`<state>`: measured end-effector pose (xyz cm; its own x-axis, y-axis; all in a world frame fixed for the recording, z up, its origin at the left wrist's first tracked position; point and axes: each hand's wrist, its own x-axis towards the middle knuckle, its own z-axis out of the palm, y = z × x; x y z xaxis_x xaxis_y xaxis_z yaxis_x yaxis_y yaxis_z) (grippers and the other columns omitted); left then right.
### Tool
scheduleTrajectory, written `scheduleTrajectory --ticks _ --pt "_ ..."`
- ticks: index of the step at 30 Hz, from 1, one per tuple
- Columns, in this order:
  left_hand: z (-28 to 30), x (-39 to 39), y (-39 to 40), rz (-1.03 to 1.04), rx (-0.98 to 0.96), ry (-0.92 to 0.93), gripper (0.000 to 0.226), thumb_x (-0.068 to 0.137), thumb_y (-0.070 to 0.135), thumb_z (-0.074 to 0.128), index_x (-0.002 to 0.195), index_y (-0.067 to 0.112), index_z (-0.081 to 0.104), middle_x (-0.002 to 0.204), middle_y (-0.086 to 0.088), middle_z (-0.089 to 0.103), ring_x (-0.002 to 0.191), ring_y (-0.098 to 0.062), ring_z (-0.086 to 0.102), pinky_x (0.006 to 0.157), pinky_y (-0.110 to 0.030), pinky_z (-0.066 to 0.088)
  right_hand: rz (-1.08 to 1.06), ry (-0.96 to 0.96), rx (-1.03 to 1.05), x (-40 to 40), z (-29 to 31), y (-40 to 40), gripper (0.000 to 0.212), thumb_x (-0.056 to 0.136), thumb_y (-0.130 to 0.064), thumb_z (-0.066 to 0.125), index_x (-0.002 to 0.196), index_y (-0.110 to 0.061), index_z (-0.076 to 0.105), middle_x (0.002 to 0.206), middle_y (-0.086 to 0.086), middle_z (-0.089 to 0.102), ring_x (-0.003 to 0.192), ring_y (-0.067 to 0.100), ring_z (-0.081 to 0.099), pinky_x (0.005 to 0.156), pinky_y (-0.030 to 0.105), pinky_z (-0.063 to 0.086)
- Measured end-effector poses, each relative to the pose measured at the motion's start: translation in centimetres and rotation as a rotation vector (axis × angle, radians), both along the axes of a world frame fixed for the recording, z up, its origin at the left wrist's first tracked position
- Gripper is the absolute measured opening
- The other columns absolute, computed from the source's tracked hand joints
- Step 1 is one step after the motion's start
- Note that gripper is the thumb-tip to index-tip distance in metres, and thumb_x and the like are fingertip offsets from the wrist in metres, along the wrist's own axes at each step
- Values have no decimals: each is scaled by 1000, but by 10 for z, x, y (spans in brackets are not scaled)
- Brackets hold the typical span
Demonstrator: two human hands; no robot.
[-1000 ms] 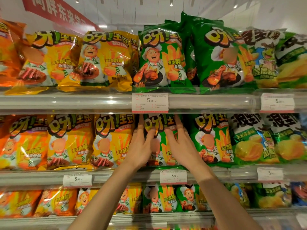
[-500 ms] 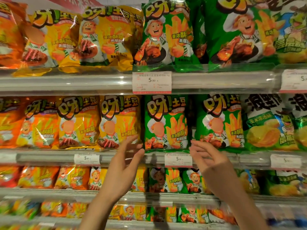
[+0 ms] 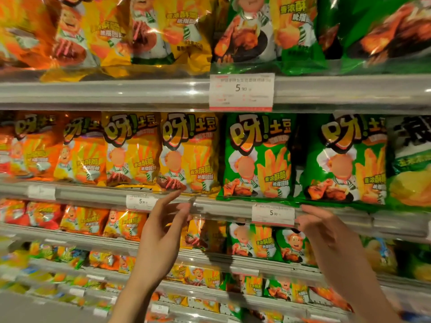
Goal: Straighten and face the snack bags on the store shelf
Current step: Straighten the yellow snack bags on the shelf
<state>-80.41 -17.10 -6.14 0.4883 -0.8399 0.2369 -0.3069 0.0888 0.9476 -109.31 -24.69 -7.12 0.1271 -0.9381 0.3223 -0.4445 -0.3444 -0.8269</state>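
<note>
Left hand and right hand both released, fingers relaxed, grasping nothing, raised before the shelf edge. Green snack bag stands upright on it, above and between them.

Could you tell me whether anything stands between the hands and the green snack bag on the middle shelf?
Nothing visible does. The left hand and right hand hover open, holding nothing, just below the shelf's front rail. The green snack bag stands upright above that rail, its front uncovered. Only the rail and its price tag lie near the fingers.
</note>
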Motion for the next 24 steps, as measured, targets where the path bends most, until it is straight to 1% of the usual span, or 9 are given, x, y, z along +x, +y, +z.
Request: scheduleTrajectory --ticks 3,6,8,11,13,16,19,21,24 --pt "3 21 -4 -48 -13 0 31 96 38 60 126 41 58 109 14 72 101 -3 69 92 -34 54 -56 -4 -3 17 -2 5 26 90 -28 61 115 -23 67 94 -19 72 92 -8 64 74 3 45" --pt "7 51 -5 -113 -16 10 30 96 40 59 126 43 58 110 18 72 104 3 66 90 -27 49 -118 -37 23 44 1 17 27 88 -34 58 113 -30 66 94 -22 72 93 -11 62 72 1 44" --pt "8 77 -4 -150 -13 26 29 94 41 58 123 45 57 108 20 71 103 6 65 86 -22 47 -153 -39 16 68 2 25 27 85 -39 55 110 -35 64 96 -27 69 93 -9 63 74 2 45" --pt "11 112 -3 -176 -13 31 26 93 41 59 118 46 57 103 23 70 98 8 65 81 -16 47 -178 -38 30 106 4 35 30 85 -43 53 112 -35 64 96 -21 71 92 -8 64 75 8 48" --pt "11 131 -4 -197 -24 34 24 93 39 59 117 44 58 99 19 70 94 3 67 84 -21 50 -194 -38 22 131 7 42 33 83 -47 52 111 -35 64 95 -21 71 91 -8 63 76 13 49" --pt "16 148 -8 -238 -28 39 21 96 36 58 115 45 57 98 23 68 92 2 67 89 -33 55 -216 -37 -24 163 11 50 30 83 -44 53 107 -32 64 95 -28 68 87 -8 64 72 5 46" --pt "23 150 -15 -281 -55 -9 25 98 40 58 122 45 56 106 32 63 102 9 61 96 -34 52 -234 -34 -81 186 19 52 28 85 -41 55 108 -28 65 88 -20 71 86 -10 64 71 3 45" --pt "30 146 -23 -308 -97 -73 35 95 50 57 130 46 52 116 34 59 114 10 55 105 -34 47 -222 -45 -117 199 28 48 33 86 -44 54 113 -29 64 100 -20 69 92 -9 63 78 8 48" --pt "39 135 -43 -346 -134 -159 51 93 58 49 142 55 36 145 27 43 136 3 41 114 -40 38 -156 33 -170 216 40 26 41 94 -50 48 128 -31 57 122 -18 62 110 -4 59 91 17 50"
